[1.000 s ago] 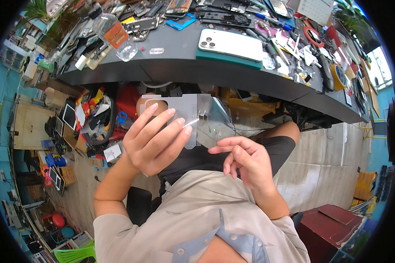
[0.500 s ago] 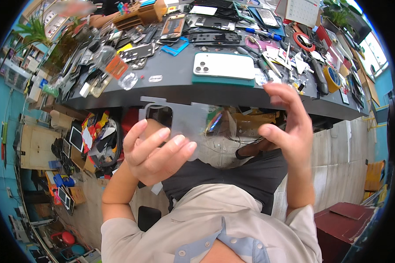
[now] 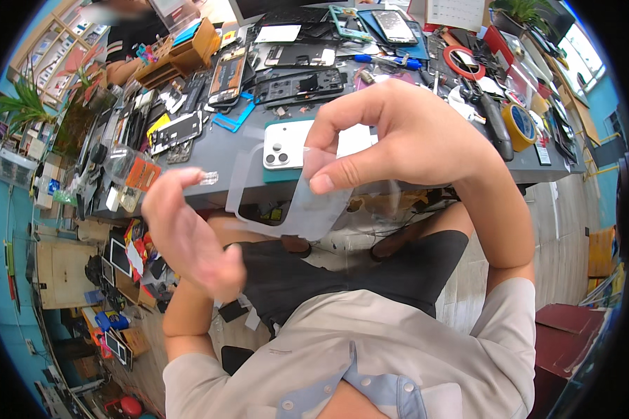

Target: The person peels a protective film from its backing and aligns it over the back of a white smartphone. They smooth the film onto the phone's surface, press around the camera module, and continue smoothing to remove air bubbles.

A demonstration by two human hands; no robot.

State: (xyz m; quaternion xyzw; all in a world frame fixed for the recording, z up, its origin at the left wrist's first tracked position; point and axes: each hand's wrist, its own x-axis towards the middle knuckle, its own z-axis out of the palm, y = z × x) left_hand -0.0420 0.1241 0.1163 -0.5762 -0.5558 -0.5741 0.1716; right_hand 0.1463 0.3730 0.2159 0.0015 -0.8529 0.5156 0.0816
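My right hand [image 3: 412,133] pinches a thin, translucent film sheet [image 3: 318,213] between thumb and fingers, holding it up in front of the desk edge. The sheet has a large rounded cutout towards its left side. My left hand [image 3: 192,234] is to the left of the sheet and apart from it, blurred, with thumb and fingers spread and nothing seen in them. Behind the right hand, a white phone [image 3: 281,143] lies back up on a teal block, its camera lenses at the left end. My fingers hide part of the phone.
Phone parts, frames and tools crowd the dark desk [image 3: 220,143]. A clear bottle with an orange label [image 3: 141,173] stands behind my left hand. To the right are a red tape ring [image 3: 463,63] and a yellow tape roll [image 3: 522,128]. A wooden organiser [image 3: 182,52] stands far left.
The film sheet has passed from my left hand to my right, which has reached in across the phone. My left hand has drawn back leftward and opened. The view has shifted.
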